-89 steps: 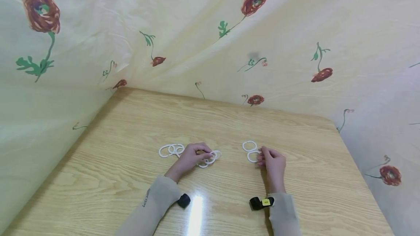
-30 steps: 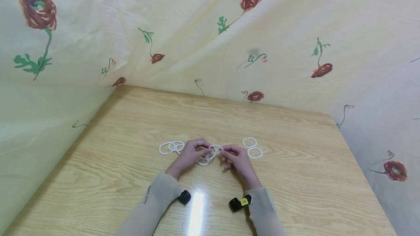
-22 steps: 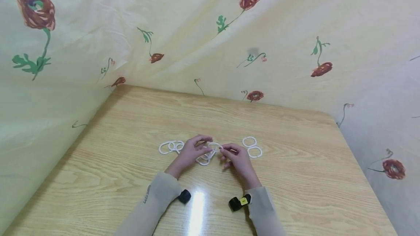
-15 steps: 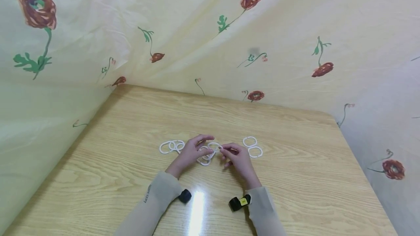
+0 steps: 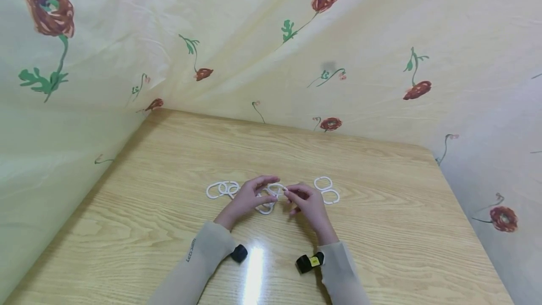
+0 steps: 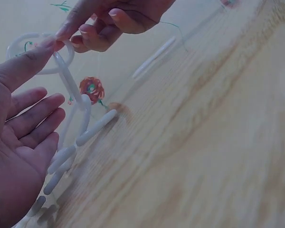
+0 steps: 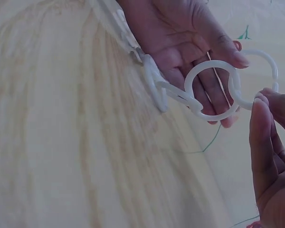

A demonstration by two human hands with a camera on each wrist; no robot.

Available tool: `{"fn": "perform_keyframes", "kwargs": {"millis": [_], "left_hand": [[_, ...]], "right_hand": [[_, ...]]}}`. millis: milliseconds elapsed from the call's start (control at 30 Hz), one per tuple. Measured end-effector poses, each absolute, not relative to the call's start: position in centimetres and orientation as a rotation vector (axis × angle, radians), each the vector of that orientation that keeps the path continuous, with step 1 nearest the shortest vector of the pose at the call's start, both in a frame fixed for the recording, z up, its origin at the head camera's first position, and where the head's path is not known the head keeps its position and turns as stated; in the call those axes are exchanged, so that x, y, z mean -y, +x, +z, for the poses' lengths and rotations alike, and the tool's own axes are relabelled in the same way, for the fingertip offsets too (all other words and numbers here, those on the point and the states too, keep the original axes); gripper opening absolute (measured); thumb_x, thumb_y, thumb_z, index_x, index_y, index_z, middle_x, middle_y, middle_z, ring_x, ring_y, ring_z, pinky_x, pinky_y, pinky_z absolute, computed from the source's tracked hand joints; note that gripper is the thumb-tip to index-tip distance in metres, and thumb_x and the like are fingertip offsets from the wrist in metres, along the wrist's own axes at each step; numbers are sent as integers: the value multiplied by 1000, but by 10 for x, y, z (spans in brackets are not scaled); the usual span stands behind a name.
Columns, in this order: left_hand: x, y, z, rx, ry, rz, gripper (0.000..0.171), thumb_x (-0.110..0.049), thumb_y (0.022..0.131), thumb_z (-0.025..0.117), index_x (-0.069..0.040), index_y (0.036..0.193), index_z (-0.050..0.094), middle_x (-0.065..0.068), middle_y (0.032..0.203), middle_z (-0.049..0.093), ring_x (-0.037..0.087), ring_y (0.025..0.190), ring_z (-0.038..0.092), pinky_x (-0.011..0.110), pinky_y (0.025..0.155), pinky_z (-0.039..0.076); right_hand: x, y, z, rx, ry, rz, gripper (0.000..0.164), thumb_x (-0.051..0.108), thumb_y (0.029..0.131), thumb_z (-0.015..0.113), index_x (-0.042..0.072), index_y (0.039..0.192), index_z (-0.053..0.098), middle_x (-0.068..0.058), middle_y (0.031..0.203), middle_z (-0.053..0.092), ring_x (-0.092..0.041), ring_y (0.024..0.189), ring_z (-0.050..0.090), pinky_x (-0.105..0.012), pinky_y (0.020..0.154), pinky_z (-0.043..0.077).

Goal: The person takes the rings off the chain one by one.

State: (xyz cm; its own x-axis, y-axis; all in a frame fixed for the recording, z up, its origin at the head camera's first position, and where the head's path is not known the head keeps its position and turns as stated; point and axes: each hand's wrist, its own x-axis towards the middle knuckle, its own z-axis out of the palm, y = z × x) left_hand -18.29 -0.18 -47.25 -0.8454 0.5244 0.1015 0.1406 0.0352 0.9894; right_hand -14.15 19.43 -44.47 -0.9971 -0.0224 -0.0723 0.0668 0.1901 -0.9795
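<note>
My right hand (image 5: 308, 200) pinches a white plastic C-shaped link (image 7: 274, 71) between thumb and fingertips, raised off the table. That link hooks through another white link (image 7: 190, 78), and more joined links (image 6: 69, 78) trail from it down to the table. My left hand (image 5: 245, 200) is around the chain with its fingers spread apart. In the right wrist view its palm faces the links from behind, and its thumb tip (image 7: 240, 59) lies right at the spot where the top two links meet. Part of the chain is hidden behind the left hand in the head view.
Two separate white links (image 5: 315, 183) lie on the wooden table (image 5: 402, 211) beyond the right hand. Further chain links (image 5: 207, 192) lie left of the left hand. A flowered cloth (image 5: 254, 36) hangs along the back and sides.
My right hand has come left from the two loose links to the chain and taken hold of the end link. My left hand has let go of its pinch and spread its fingers.
</note>
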Motion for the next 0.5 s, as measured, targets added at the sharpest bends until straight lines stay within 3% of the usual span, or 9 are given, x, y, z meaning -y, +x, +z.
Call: {"fn": "perform_keyframes", "kwargs": {"millis": [200, 500], "left_hand": [[2, -183, -472, -2023, 686, 1877, 58, -11, 84, 74, -3, 137, 51, 13, 142, 53, 28, 140, 41, 40, 119, 29], [2, -180, -471, -2094, 708, 1785, 63, -17, 81, 79, -12, 138, 53, 5, 142, 55, 24, 140, 41, 47, 120, 27]], "right_hand": [[-194, -140, -437, -2403, 29, -1945, 19, 7, 90, 67, -5, 105, 69, 1, 85, 62, -12, 72, 62, -26, 53, 58], [-192, -137, -429, -2506, -64, -1899, 16, 7, 90, 68, -3, 101, 71, -6, 93, 58, -10, 73, 61, -27, 53, 58]]}}
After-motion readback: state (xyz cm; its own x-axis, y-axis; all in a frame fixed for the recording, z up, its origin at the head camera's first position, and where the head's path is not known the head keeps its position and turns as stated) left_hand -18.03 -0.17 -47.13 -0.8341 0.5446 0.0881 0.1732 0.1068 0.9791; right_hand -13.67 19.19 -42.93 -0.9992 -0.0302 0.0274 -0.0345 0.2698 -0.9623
